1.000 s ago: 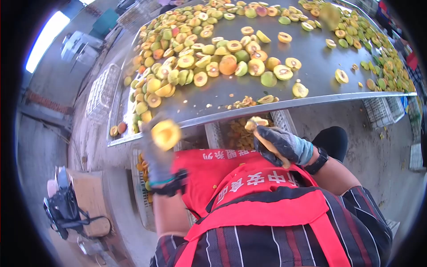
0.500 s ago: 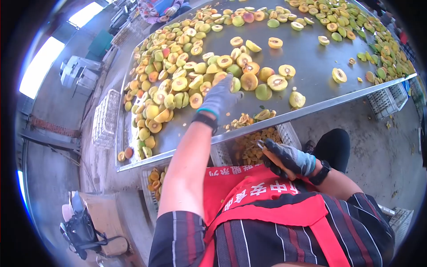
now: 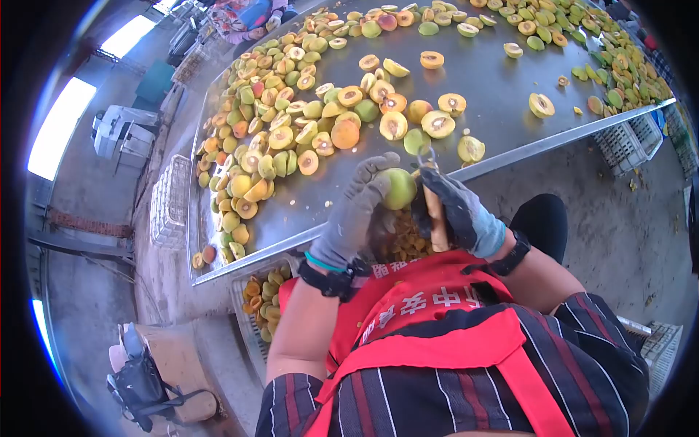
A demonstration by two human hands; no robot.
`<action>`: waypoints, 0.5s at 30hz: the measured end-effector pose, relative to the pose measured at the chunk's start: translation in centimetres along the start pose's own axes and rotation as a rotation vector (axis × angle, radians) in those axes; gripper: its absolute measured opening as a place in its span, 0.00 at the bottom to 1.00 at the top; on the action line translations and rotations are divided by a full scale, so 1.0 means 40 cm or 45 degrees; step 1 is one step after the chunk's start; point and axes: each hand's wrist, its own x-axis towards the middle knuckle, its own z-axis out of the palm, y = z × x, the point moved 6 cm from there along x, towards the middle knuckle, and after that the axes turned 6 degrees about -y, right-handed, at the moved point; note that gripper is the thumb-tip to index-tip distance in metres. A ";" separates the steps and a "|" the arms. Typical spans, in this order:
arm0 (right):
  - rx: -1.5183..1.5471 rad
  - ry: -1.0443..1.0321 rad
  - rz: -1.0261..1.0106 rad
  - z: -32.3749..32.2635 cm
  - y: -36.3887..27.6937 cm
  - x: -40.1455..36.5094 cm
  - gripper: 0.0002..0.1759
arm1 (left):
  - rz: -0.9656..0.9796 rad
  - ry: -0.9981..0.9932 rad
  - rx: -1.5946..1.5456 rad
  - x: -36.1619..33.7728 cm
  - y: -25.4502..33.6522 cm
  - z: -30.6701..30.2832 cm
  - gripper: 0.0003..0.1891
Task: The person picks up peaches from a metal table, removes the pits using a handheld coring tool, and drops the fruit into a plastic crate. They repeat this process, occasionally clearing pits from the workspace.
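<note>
My left hand [image 3: 358,207], in a grey glove, is closed around a greenish peach half [image 3: 400,189] just in front of the table edge, its rounded skin side toward the camera. Close beside it, my right hand [image 3: 466,218], in a dark grey glove, grips a wooden-handled tool [image 3: 435,211] with a small looped metal tip pointing up near the peach. Many cut peach halves [image 3: 346,134] lie on the metal table [image 3: 291,226] ahead, some cut face up with pits showing. Below my hands, a heap of orange-brown fruit pieces [image 3: 408,240] is partly hidden.
A crate of peach halves [image 3: 263,298] stands below the table's near left. White plastic crates [image 3: 172,200] are stacked left of the table, and another crate [image 3: 628,149] sits under its right side. Across the table is another person [image 3: 244,18]. A black bag [image 3: 142,382] lies at lower left.
My left hand has come back from the fruit pile with a green peach half. My right hand has risen with the tool to meet it above the table's near edge.
</note>
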 end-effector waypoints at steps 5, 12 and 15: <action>-1.543 -0.529 -0.645 0.056 0.055 -0.015 0.24 | 0.150 0.215 -0.026 -0.071 -0.072 -0.021 0.14; -0.896 -0.131 0.292 0.146 0.024 -0.066 0.19 | 0.107 -0.054 -1.100 -0.110 -0.084 -0.020 0.28; -1.154 -0.160 0.182 0.152 0.022 -0.068 0.20 | 0.059 -0.018 -1.071 -0.111 -0.099 -0.007 0.35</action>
